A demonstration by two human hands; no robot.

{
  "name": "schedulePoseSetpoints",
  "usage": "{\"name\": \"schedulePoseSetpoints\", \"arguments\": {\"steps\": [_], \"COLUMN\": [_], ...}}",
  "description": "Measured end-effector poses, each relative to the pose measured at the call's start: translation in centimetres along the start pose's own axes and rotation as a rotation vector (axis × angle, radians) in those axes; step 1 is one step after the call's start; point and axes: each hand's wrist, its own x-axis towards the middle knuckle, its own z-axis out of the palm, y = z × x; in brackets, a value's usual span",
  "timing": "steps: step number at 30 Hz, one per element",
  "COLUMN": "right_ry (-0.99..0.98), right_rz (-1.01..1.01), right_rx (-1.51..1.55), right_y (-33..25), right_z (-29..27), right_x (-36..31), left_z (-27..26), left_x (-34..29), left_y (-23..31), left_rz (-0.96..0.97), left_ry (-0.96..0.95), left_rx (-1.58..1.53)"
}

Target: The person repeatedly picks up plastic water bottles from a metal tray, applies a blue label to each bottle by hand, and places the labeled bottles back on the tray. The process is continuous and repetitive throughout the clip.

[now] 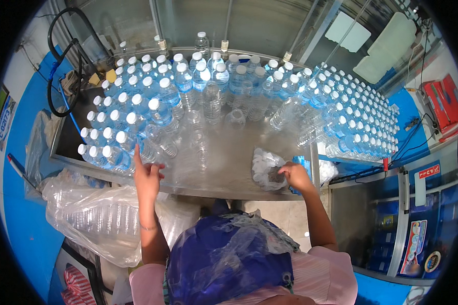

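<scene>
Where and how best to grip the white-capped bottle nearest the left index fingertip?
Probably by the white cap, pinched on opposite sides from above. The bottle stands upright with its cap exposed on top, while neighbouring bottles crowd its body. The left hand could come in over the right side, where its index fingertip is.

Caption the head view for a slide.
Left hand near white-capped bottles, right hand at a clear bag of white caps, above a metal counter.
</scene>
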Motion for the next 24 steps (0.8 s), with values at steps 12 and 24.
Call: {"name": "schedulePoseSetpoints", "arguments": {"steps": [12, 24], "right_ry": [0.029, 0.046], "right_rz": [0.078, 0.158], "right_rx": [-0.271, 0.008], "right_y": [-0.4, 1.9], "right_z": [1.7, 1.1], "right_x": [3.2, 0.5], "left_z": [29.3, 36.1], "left_x": [-4.0, 1.0], "left_y": [-1.3, 3.4], "left_rz": [0.631, 0.526], "left_ry": [-0.599, -0.497], "left_rx": [0.519, 0.084]}}
